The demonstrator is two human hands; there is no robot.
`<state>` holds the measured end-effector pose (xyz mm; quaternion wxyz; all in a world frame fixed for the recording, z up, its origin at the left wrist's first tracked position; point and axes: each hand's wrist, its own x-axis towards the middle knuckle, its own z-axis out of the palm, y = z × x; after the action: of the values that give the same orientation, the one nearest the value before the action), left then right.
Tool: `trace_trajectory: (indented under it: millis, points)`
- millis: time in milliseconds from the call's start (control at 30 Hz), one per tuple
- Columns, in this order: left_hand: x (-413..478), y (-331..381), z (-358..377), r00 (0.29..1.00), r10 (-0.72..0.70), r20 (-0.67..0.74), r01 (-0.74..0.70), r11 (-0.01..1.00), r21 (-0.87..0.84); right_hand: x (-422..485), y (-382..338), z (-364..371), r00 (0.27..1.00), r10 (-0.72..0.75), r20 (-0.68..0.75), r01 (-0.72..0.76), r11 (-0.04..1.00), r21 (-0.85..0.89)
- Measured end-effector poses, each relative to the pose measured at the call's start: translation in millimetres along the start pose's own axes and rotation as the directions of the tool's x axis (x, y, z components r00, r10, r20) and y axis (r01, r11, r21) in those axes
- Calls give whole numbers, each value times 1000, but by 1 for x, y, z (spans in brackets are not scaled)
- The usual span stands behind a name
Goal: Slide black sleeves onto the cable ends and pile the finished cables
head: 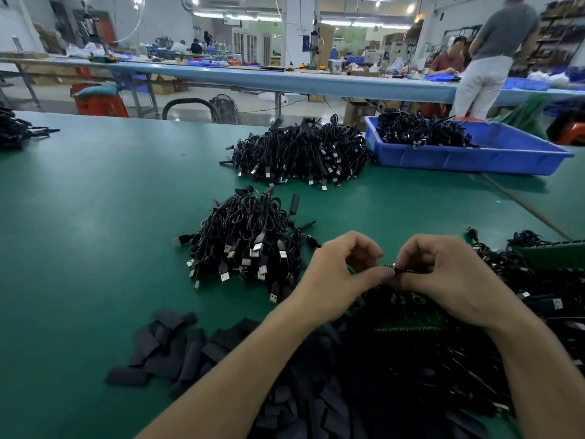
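My left hand [338, 274] and my right hand [443, 274] meet above the green table, fingers curled. Between their fingertips they pinch a black cable end [406, 269] with a row of small pins; whether a sleeve is on it I cannot tell. Flat black sleeves [177, 346] lie scattered near the front left of my forearms. A pile of black USB cables [247, 242] sits just beyond my left hand. More loose cables [544, 293] lie to the right of my right hand.
A larger cable heap [300, 153] lies farther back, next to a blue tray [474, 156] holding more cables. Another dark bundle [15, 131] sits at the far left edge. Two people work at a long table [285, 80] behind.
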<state>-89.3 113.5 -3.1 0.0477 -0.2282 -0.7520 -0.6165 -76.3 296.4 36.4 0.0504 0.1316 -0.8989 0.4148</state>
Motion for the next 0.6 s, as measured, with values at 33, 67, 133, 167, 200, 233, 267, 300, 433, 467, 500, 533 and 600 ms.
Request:
trace_trajectory:
  millis: [33,67,133,167,200,233,267,300,433,467,500,533,600]
  points:
    - [0,-2,0,1000,-13,4,13,1000,-24,0,0,0,1000,-5,10,5,1000,13]
    - [0,-3,1,1000,-17,17,18,999,-36,0,0,0,1000,-8,24,8,1000,19]
    - [0,-5,3,999,-22,48,25,998,-59,-1,-1,0,999,-11,52,9,999,35]
    - [0,-6,3,998,-29,62,33,997,-72,-1,-1,0,998,-8,58,5,999,48]
    - [0,-8,3,997,-39,73,45,995,-86,-1,0,0,998,-4,59,1,998,56]
    - [0,-9,3,996,-49,81,57,993,-99,-1,1,0,998,-1,56,-2,998,60]
    - [1,-10,3,995,-59,82,68,992,-110,0,2,1,999,2,54,-5,998,66]
    - [2,-11,3,995,-68,78,77,990,-117,0,3,2,999,5,54,-9,997,76]
    - [2,-14,1,990,-106,92,122,974,-189,0,4,5,995,12,98,-29,983,180]
    - [2,-14,1,986,-128,105,148,965,-217,-1,4,5,993,11,114,-35,978,207]
    - [2,-15,0,981,-156,112,179,952,-249,-1,4,4,992,11,126,-40,972,231]
    - [2,-16,-1,976,-184,112,209,935,-286,-1,4,4,991,14,130,-46,967,249]
    - [1,-15,-4,971,-224,83,239,905,-353,0,5,4,995,26,99,-48,971,232]
